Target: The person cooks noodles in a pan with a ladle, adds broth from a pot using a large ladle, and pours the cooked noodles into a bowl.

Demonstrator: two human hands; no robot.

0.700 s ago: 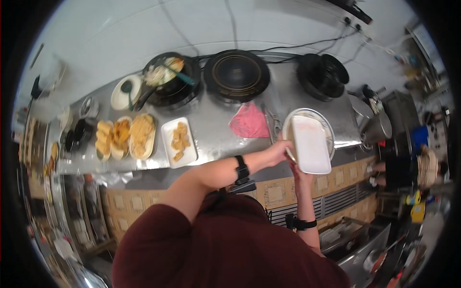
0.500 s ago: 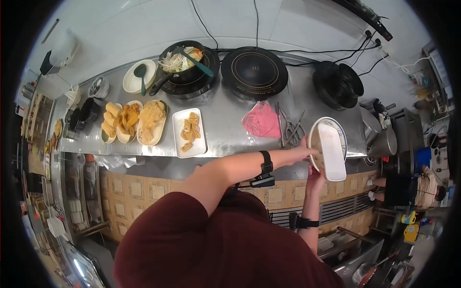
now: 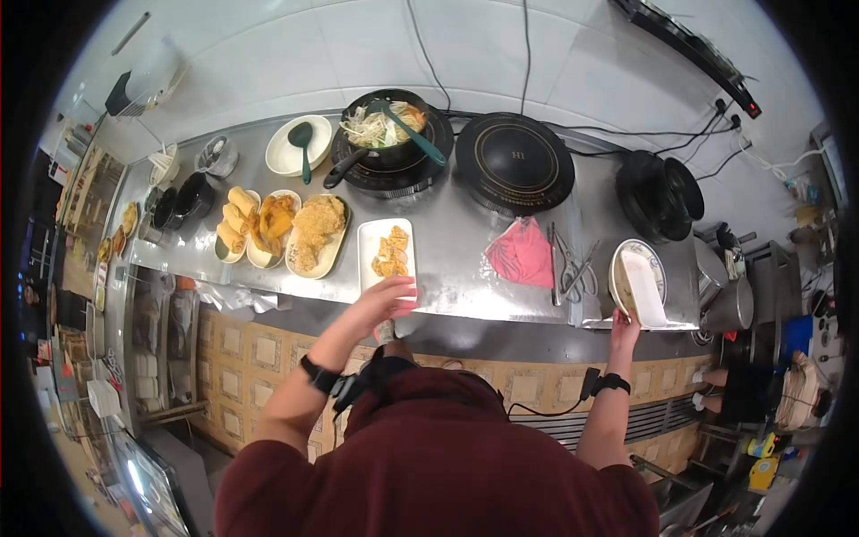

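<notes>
My left hand (image 3: 390,302) is over the near edge of a white rectangular plate (image 3: 364,255) with golden fried pieces (image 3: 391,252) on it. Its fingers are stretched out and apart; whether they touch the rim is unclear. At the right end of the counter, my right hand (image 3: 625,329) grips the near rim of a patterned bowl (image 3: 619,282). A white oblong dish (image 3: 646,291) stands tilted inside that bowl. Scissors (image 3: 586,273), tongs (image 3: 559,264) and a pink cloth (image 3: 522,254) lie between the two hands.
Behind the plate, a black pan (image 3: 386,159) of noodles and vegetables sits on a cooker. An induction cooker (image 3: 514,161) stands beside it. Plates of fried food (image 3: 315,231) are on the left. Black pots (image 3: 659,192) stand at right, with cords (image 3: 617,134) along the wall.
My left hand has left the bowl and moved far left to the plate of fried pieces. The bowl with the dish is lower at the counter's right end, still in my right hand.
</notes>
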